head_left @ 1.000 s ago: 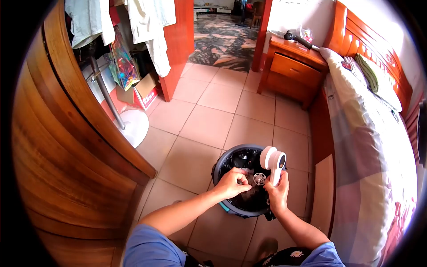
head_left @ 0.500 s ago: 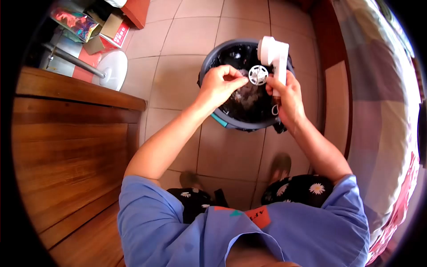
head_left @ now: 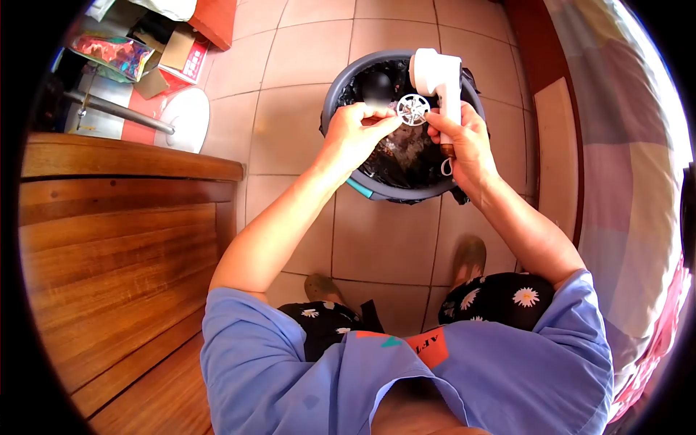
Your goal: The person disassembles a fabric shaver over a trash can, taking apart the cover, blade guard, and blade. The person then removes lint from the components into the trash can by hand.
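A white handheld device (head_left: 448, 80) with a round head is held upright in my right hand (head_left: 467, 141), with a small loop hanging below its handle. Between my two hands is a small white spoked disc (head_left: 413, 109); my right thumb and fingertips touch its right edge. My left hand (head_left: 357, 136) is closed in a pinch at the disc's left side, and whatever lies between those fingertips is too small to make out. Both hands are over a grey round bin (head_left: 339, 85) lined with a black bag, which has some greyish debris inside.
A wooden cabinet (head_left: 130, 232) stands at the left. Behind it are a metal pole on a white round base (head_left: 187, 119) and an open cardboard box (head_left: 177, 59). A bed (head_left: 616, 181) runs along the right. My feet are on the tiled floor below the bin.
The view has tilted down, so the doorway and nightstand have left it. The white disc has come up closer to my left fingertips. My right hand still holds the device.
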A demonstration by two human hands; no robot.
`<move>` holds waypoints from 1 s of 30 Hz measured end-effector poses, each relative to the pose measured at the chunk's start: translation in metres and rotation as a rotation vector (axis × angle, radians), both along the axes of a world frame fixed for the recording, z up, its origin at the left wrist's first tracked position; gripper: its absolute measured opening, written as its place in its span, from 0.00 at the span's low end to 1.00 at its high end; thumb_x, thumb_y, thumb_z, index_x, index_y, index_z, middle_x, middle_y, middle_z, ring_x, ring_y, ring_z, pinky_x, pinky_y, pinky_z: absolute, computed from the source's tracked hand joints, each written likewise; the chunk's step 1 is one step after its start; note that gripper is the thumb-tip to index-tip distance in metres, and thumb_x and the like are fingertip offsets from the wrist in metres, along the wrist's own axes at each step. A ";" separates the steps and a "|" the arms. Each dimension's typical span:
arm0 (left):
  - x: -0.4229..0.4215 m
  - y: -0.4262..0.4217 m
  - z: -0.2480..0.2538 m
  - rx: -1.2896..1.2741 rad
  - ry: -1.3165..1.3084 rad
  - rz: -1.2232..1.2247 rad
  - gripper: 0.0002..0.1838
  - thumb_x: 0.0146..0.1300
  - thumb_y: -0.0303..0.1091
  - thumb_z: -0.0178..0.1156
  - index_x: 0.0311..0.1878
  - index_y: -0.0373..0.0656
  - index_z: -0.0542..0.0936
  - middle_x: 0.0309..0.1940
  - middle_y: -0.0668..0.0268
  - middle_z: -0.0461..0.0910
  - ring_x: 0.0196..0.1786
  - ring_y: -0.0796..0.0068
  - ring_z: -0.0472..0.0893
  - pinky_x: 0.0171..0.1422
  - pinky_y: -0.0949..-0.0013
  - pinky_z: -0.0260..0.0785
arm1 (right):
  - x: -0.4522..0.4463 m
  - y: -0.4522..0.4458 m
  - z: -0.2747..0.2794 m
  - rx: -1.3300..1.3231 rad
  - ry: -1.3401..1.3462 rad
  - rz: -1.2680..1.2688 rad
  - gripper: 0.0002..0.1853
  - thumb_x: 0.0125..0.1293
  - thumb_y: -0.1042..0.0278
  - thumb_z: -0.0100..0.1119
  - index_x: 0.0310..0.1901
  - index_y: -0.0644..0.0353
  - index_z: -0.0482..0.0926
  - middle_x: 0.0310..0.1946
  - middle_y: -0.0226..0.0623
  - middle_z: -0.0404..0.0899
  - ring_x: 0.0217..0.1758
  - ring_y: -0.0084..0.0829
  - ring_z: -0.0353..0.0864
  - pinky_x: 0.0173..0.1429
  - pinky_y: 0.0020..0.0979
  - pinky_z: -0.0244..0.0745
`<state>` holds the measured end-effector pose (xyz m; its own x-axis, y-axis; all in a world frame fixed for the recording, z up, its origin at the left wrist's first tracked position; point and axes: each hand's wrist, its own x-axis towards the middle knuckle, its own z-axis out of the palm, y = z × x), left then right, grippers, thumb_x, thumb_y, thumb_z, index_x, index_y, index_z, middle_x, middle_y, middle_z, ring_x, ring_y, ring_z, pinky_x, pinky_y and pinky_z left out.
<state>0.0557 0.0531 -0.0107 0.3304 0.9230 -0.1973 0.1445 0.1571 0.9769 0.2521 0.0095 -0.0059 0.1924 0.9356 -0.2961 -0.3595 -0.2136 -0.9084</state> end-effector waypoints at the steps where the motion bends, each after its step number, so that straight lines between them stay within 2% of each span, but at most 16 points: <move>1: 0.000 0.000 -0.001 -0.010 -0.031 0.023 0.11 0.67 0.32 0.72 0.46 0.33 0.87 0.42 0.64 0.89 0.46 0.79 0.85 0.56 0.74 0.76 | 0.001 -0.001 0.001 0.000 0.002 -0.004 0.20 0.63 0.76 0.71 0.52 0.62 0.71 0.41 0.34 0.82 0.33 0.19 0.80 0.33 0.20 0.71; 11: -0.001 -0.004 0.010 -0.130 -0.053 0.068 0.10 0.68 0.30 0.71 0.46 0.33 0.86 0.43 0.65 0.87 0.47 0.81 0.83 0.56 0.75 0.75 | -0.004 -0.005 0.005 -0.023 -0.023 0.046 0.21 0.62 0.76 0.71 0.52 0.61 0.70 0.41 0.33 0.82 0.33 0.19 0.80 0.32 0.20 0.70; 13: -0.003 -0.003 0.003 -0.094 -0.037 0.019 0.12 0.70 0.41 0.69 0.48 0.44 0.87 0.41 0.73 0.86 0.45 0.84 0.82 0.51 0.75 0.69 | -0.005 -0.005 0.004 -0.009 -0.031 0.037 0.20 0.62 0.76 0.71 0.52 0.61 0.70 0.41 0.33 0.82 0.33 0.19 0.80 0.32 0.20 0.70; 30: 0.002 -0.004 0.012 -0.131 -0.010 0.029 0.13 0.71 0.42 0.69 0.48 0.43 0.87 0.40 0.73 0.86 0.44 0.85 0.81 0.49 0.76 0.70 | -0.002 -0.001 -0.007 -0.052 0.081 0.018 0.17 0.65 0.75 0.70 0.50 0.62 0.72 0.40 0.35 0.82 0.33 0.21 0.81 0.33 0.20 0.72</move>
<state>0.0574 0.0491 0.0012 0.3062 0.8987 -0.3140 0.1284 0.2879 0.9490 0.2502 0.0080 -0.0130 0.1491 0.9217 -0.3581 -0.4273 -0.2665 -0.8639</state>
